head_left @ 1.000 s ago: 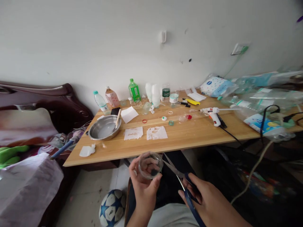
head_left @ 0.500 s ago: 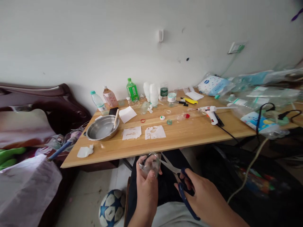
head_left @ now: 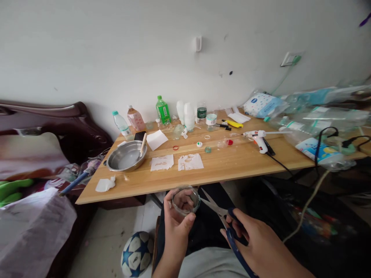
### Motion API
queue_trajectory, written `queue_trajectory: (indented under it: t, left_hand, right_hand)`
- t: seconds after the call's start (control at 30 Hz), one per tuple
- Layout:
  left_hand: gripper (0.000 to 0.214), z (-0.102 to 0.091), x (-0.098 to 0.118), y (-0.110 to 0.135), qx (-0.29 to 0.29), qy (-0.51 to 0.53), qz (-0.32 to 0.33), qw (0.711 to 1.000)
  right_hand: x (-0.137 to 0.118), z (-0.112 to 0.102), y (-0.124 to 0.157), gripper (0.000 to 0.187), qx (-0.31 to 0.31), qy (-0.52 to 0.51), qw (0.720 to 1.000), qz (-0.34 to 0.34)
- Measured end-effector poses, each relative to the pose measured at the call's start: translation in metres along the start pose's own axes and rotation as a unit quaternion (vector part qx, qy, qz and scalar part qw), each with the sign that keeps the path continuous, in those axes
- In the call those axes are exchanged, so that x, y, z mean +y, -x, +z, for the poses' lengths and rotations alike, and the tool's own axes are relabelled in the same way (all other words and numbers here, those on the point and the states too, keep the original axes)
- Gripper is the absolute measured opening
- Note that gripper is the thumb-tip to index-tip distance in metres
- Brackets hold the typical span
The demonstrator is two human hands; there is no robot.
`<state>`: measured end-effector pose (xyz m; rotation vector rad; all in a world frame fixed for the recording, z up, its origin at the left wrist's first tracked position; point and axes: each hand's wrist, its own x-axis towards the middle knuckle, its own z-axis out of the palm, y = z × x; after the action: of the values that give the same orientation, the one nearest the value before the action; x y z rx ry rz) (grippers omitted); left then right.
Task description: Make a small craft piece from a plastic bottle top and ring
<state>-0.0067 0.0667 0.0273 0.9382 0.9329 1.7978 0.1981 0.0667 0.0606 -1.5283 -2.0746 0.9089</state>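
In my left hand [head_left: 177, 227] is a clear round piece of cut plastic bottle [head_left: 187, 210], its circular rim turned up toward me. My fingers wrap around its far side and show through it. My right hand [head_left: 255, 235] grips scissors [head_left: 216, 206] by their dark blue handles. The scissor blades are spread apart and point left, their tips close by the right edge of the plastic piece. Whether a blade touches the plastic I cannot tell. Both hands are above my lap, in front of the table's near edge.
On the wooden table [head_left: 220, 170] are a metal bowl [head_left: 124, 157] with a brush, torn white papers [head_left: 190, 161], bottle caps, a green bottle [head_left: 162, 110] and white bottle shapes [head_left: 189, 117]. A glue gun [head_left: 257, 141] lies right, near heaped plastic bottles. A football [head_left: 136, 255] rests on the floor.
My left hand has turned the plastic piece so its round opening faces up toward me. The right hand with the scissors has shifted slightly right and down, blades still spread.
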Motion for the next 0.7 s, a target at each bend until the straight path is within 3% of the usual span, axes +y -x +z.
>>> queue_trajectory:
  t: [0.37, 0.7]
  left_hand:
    - [0.067, 0.001, 0.009, 0.004, -0.033, -0.026, -0.039, 0.998]
    - [0.067, -0.015, 0.012, 0.008, -0.127, -0.03, -0.085, 0.988]
  right_hand:
    - [0.0, 0.0, 0.001, 0.016, 0.02, 0.013, 1.0, -0.007]
    - [0.005, -0.009, -0.004, 0.017, 0.001, 0.04, 0.999, -0.004]
